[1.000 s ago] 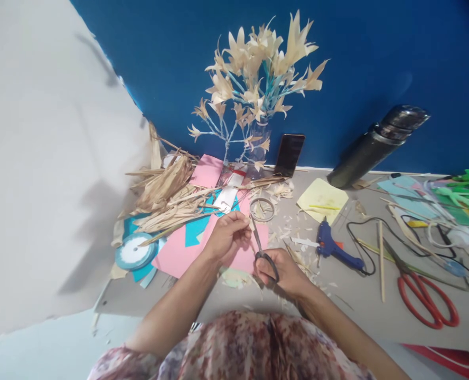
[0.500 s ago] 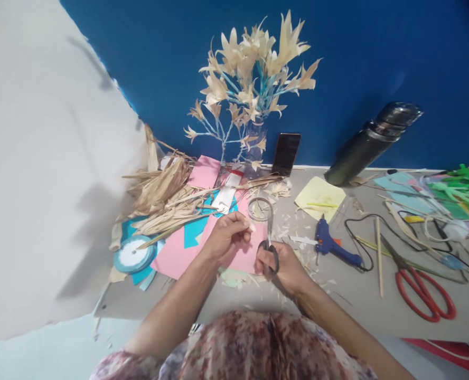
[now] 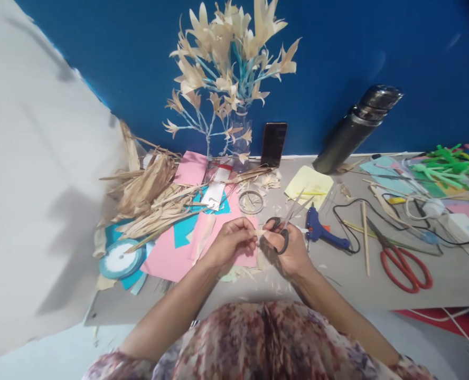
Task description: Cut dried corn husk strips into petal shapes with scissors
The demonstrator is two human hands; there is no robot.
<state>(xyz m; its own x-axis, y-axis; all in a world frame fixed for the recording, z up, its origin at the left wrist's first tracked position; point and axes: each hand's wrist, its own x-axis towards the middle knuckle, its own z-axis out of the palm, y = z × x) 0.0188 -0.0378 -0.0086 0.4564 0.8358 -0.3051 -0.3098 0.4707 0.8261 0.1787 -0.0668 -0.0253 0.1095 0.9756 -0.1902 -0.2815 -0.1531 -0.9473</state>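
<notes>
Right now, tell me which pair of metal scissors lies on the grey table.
The large scissors with red looped handles, right of the blue glue gun; the smaller black-handled scissors are in the right hand.

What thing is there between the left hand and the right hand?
A small pale strip is between the left hand and the right hand; the head view shows this.

Lighting: moderately bright, soft. Shadows: leftward, on your white wall (image 3: 12, 158) and beside the flask (image 3: 339, 145) on the blue wall (image 3: 139, 63) — your light comes from the right. Glare: small highlights on the flask's cap (image 3: 383, 96). Edges: wide-angle stretch, upper right corner dark. Focus: soft — your pale strip (image 3: 259, 233) and small scissors (image 3: 285, 240) lack fine detail.
</notes>
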